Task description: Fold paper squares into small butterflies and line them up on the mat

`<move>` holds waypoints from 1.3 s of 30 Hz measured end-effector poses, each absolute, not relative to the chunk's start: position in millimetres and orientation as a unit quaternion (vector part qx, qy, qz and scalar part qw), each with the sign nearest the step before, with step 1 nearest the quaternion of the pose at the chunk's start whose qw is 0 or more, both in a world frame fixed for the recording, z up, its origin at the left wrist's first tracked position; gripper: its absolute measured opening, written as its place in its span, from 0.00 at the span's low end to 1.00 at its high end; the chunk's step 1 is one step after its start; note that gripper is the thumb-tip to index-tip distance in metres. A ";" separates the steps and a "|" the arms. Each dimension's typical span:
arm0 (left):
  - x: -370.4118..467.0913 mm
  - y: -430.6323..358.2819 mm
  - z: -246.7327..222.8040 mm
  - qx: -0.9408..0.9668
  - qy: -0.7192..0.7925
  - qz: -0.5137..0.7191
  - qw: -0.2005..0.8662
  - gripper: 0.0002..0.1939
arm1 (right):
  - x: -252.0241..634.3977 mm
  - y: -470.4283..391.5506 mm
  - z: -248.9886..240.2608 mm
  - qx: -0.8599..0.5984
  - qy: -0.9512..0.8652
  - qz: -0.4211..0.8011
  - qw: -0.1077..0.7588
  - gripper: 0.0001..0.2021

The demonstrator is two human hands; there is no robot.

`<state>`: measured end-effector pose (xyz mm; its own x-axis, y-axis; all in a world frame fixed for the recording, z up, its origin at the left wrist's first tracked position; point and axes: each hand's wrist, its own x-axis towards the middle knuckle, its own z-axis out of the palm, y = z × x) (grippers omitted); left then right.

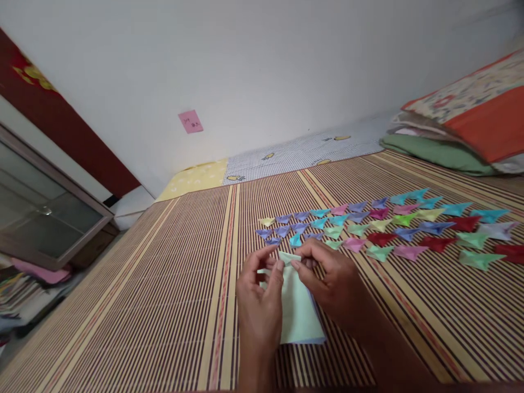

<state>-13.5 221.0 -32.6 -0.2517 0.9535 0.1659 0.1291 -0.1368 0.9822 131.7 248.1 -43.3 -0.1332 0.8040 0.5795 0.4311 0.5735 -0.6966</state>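
Note:
A small piece of folded pale green paper [290,257] is pinched between my two hands. My left hand [262,289] grips its left edge with thumb and fingers. On the right edge, my right hand [327,275] closes its thumb and forefinger. Beneath the hands lies a stack of paper sheets [303,316], light green on top with a bluish edge showing below. Just beyond are rows of folded paper boats [356,244] in many colours, several of them close to my fingertips. The fingers partly hide the folded paper.
A striped bamboo mat [164,284] covers the bed. Folded bedding and pillows [470,131] are piled at the back right. Patterned cloth [286,158] runs along the wall, where a pink note [190,121] hangs. A glass-doored cabinet [45,207] stands at left.

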 end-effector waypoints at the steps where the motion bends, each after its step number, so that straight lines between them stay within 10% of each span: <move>1: -14.9 218.5 -29.6 0.518 0.559 0.546 0.348 0.15 | 132.2 249.1 -43.5 -0.414 -0.748 0.139 0.499 0.08; 8: -20.5 216.0 -28.5 0.528 0.485 0.554 0.423 0.06 | 126.3 247.5 -43.3 -0.353 -0.809 0.012 0.470 0.09; 39: -6.5 219.1 -31.4 0.459 0.445 0.696 0.326 0.02 | 120.0 237.0 -31.9 -0.343 -0.552 0.444 0.618 0.04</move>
